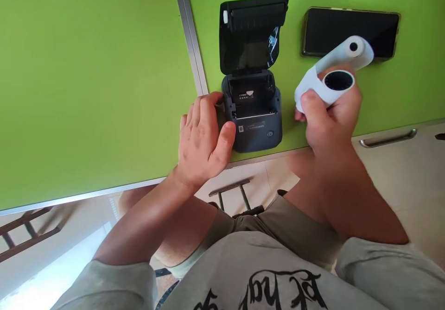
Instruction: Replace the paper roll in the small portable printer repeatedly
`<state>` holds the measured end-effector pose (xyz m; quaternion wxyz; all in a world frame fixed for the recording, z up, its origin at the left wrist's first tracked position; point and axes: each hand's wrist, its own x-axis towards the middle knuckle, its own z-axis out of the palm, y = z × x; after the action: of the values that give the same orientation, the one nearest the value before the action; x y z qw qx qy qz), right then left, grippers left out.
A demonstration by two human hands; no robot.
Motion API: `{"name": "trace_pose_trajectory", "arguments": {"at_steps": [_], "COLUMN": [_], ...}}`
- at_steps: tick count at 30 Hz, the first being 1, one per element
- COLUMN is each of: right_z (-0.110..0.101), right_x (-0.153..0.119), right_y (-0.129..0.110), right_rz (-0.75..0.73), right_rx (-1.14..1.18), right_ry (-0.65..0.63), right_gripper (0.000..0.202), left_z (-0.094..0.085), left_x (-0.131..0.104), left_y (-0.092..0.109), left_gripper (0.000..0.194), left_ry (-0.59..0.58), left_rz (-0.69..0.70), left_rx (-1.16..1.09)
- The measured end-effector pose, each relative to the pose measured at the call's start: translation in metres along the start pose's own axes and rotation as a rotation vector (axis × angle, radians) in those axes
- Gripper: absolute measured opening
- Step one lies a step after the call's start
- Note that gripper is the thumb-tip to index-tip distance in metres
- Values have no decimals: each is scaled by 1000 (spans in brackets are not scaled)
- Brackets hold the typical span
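A small dark grey printer (257, 131) stands on the green table with its black lid (249, 36) raised and its compartment exposed. My left hand (206, 138) rests against the printer's left side, thumb and fingers apart, holding nothing up. To the right of the printer, my right hand (328, 115) is closed around a white paper roll (313, 80) with a dark hollow core facing up. A strip of its paper extends up and to the right, ending in a curl around a smaller white roll (355, 47) with a black centre, over the phone's lower edge.
A black phone (333, 29) in a clear-edged case lies at the back right of the green table (97, 78). A metal strip (190, 34) crosses the tabletop left of the printer. A metal handle (387, 139) is below the front edge.
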<state>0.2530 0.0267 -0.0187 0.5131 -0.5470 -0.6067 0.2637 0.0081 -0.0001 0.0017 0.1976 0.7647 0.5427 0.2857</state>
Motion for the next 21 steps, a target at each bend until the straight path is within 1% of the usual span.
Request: {"name": "trace_pose_trajectory", "arguments": {"at_steps": [4,8,10,12,15,18,20,21], "right_z": [0,-1,-1,0,5,7,2,-4], "right_x": [0,4,5,4,1,-4,-6,-6], "right_y": [-8,-4,1,4,5,0,-5,-7], "right_rz": [-159,-251,-252,-224,-160,-121,-160,-213], "right_rx": [-166,-252,-293,-291,-280,-333,-307,-267], "right_ry": [-60,-27,6,11,-40,-76,-91,-82], "right_gripper": [23,25,26,31,43,56,58,55], "left_z": [0,0,0,0,0,0,1,1], "left_x": [1,2,2,2,2,2,1,1], "left_y": [0,0,-1,-1,-1,0,0,1], "left_gripper": [69,70,71,72,74,75,77,78], "left_ry": [2,10,5,1,-3,-8,-4,0], "left_rz": [12,28,37,41,33,20,17,14], "left_rx": [18,32,38,40,42,40,36,34]}}
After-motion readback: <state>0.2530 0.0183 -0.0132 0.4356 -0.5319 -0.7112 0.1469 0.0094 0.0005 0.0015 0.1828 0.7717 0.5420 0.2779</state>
